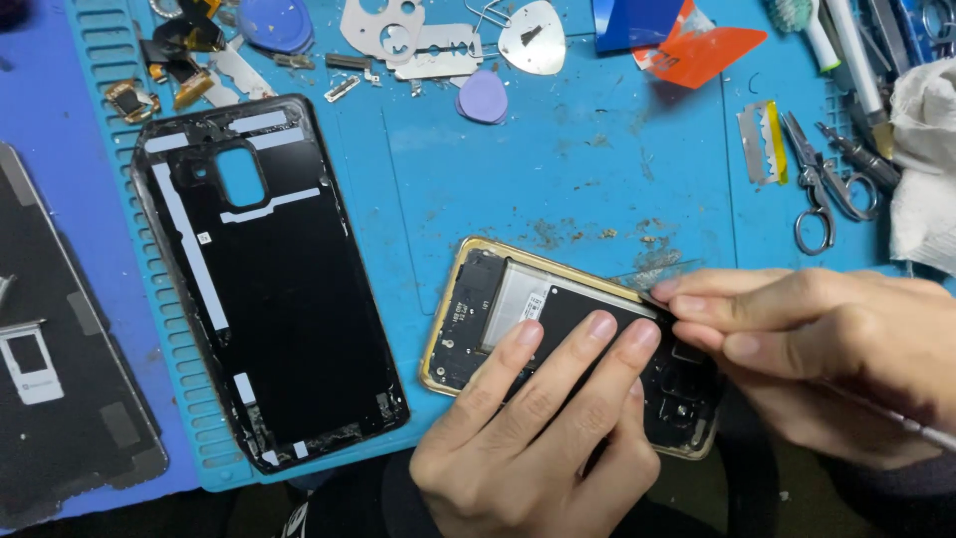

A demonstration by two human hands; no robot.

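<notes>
An opened phone with a gold frame lies on the blue mat, its battery and circuit boards exposed. My left hand presses down on the battery with three fingers spread flat. My right hand comes in from the right and pinches a thin flat tool against the phone's upper edge beside the battery. A slim metal rod runs out from under that hand toward the lower right.
The removed black back cover lies left of the phone. A dark screen panel sits at far left. Along the top lie metal pry tools, a purple pick, a razor blade, scissors and a white cloth.
</notes>
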